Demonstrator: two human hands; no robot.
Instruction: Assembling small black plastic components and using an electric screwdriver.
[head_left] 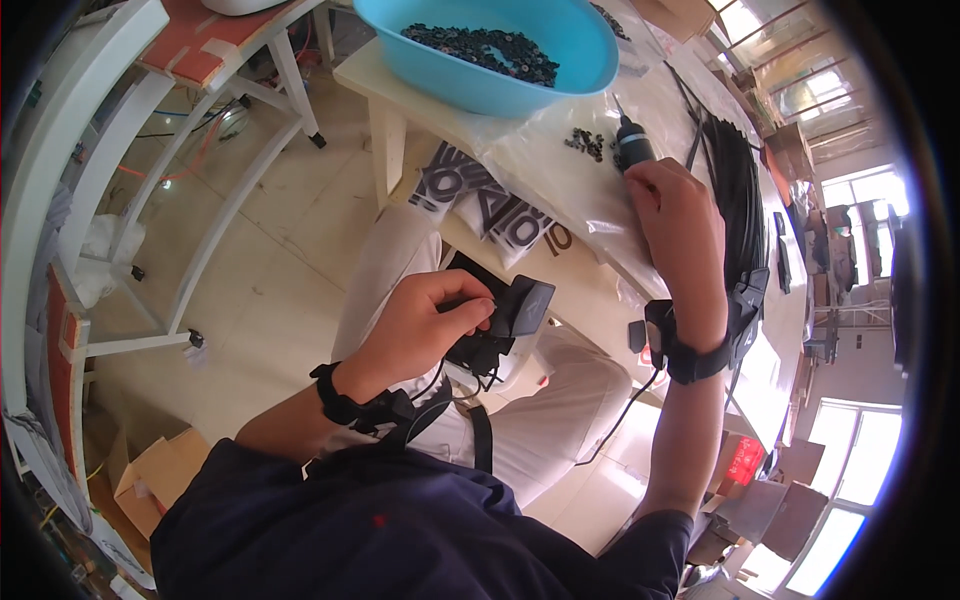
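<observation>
My left hand [420, 322] is over my lap with thumb and fingers pinched together. What lies between the fingertips is too hidden to make out. Right beside them is a flat black square piece [528, 306], with darker black parts and a cable below it. On the table, my right hand [680, 212] is closed round the near end of a dark electric screwdriver [631, 142]. Its thin bit points away from me. A small pile of black screw-like pieces [586, 144] lies just left of the screwdriver.
A blue basin [480, 88] holding many small dark pieces stands at the table's far left. Long black strips [735, 190] lie bundled on the right. Clear plastic sheeting [560, 160] covers the tabletop [440, 110]. Printed bags [500, 215] sit below its edge. White-framed shelving [215, 215] is at left.
</observation>
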